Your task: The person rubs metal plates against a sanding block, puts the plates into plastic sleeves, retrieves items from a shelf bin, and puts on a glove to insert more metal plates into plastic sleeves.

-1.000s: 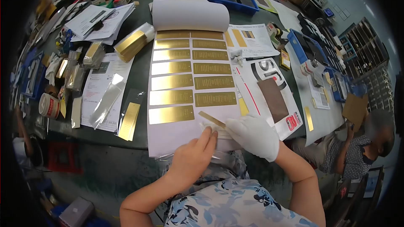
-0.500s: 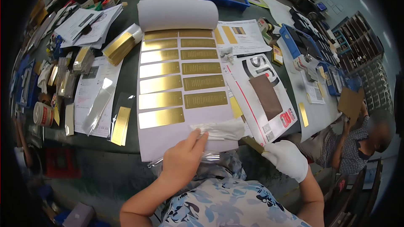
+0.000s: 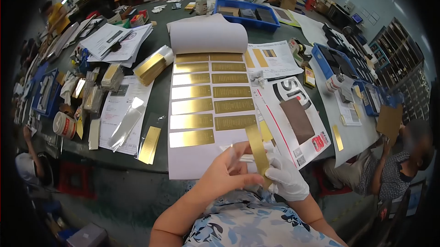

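Observation:
My right hand, in a white glove, grips the lower end of a narrow gold plate, held tilted in front of me. My bare left hand is close beside it, fingers curled and thumb reaching toward the plate's lower end. A white cloth shows between the left fingers, partly hidden by hand and plate. Beyond my hands lies a white backing sheet bearing two columns of gold plates; its far end is rolled over. The right column ends one row higher than the left.
At left are bagged gold plates, papers, a clear sleeve and a white tub. A printed bag with a brown plate lies at right. Blue trays stand farther back. Other people sit across and at right.
My right hand has brought the gold plate inward and raised it in front of me. My left hand has lifted off the sheet with the cloth and moved right toward the plate. The view has shifted.

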`<state>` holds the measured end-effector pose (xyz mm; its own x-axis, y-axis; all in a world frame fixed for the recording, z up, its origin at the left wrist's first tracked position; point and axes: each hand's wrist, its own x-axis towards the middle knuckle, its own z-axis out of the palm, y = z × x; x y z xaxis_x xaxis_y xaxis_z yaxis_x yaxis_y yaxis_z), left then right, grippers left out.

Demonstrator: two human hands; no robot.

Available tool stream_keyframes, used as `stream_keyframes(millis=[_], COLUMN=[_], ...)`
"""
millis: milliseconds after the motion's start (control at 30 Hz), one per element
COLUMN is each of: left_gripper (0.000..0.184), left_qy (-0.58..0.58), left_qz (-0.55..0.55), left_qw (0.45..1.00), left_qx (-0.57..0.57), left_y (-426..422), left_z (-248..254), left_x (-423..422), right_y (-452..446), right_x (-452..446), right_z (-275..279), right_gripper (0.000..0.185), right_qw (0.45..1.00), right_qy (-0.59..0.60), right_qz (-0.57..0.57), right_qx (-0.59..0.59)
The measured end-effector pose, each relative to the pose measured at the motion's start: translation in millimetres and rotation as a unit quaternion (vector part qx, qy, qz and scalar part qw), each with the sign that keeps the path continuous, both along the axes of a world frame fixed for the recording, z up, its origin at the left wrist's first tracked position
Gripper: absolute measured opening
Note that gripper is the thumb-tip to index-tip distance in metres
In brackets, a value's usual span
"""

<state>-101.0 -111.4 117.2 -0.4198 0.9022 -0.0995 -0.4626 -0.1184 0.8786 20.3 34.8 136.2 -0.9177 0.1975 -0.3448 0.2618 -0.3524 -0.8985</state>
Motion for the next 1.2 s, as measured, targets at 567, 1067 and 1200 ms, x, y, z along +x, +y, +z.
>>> stream_keyframes(millis=[567,1067,1200], left_gripper=[0.036,0.039,0.038], left_qy=[0.114,-0.008,-0.015], left_qz=[0.034,0.01,-0.027], left_qw=[0.989,0.996,0.994], left_qx=[-0.092,-0.085,-0.108], left_y=[-13,-25,-29], left_z=[-7,-14,-13], left_x=[11,-2,-9], right_y=[-9,38,44], right_x=[-14,-24,-24], right_z=[0,-17,-26], right_gripper=[0.02,0.014,0.014], right_qw=[0.989,0.981,0.888], right_qy=[-0.077,0.002,0.137], right_qz=[-0.04,-0.17,-0.13], right_qx=[0.121,0.097,0.419])
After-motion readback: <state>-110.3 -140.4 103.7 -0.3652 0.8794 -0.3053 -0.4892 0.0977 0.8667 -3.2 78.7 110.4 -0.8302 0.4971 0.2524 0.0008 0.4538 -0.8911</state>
